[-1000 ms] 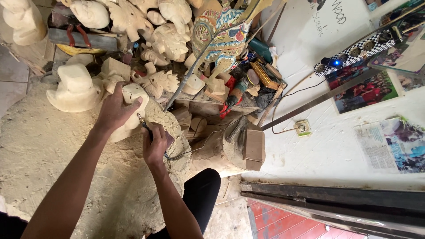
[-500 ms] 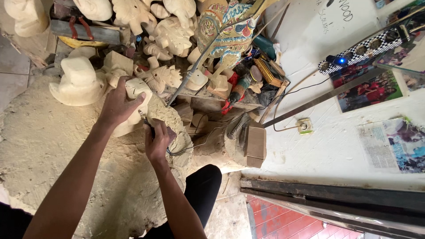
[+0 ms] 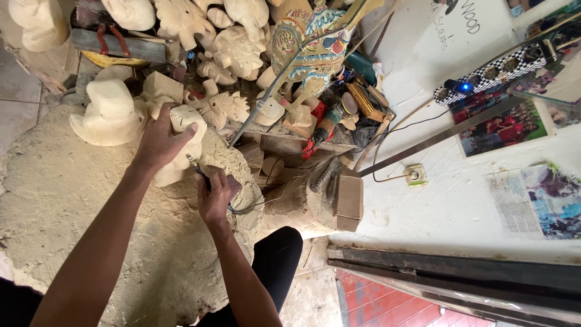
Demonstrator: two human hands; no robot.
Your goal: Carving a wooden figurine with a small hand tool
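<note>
Fingers of right hand (image 3: 215, 197) hide tool (image 3: 195, 165).

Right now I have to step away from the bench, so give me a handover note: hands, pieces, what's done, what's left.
Left hand: pressing down on the pale wood carving, steadying it on the sawdust-covered work surface.
Right hand: gripping a corded rotary tool, tip at the carving.
Done: the carving is roughly shaped.
Left: it is still bare wood; how much detailing remains cannot be told.
Other unpainted carvings lie beside it.
</note>
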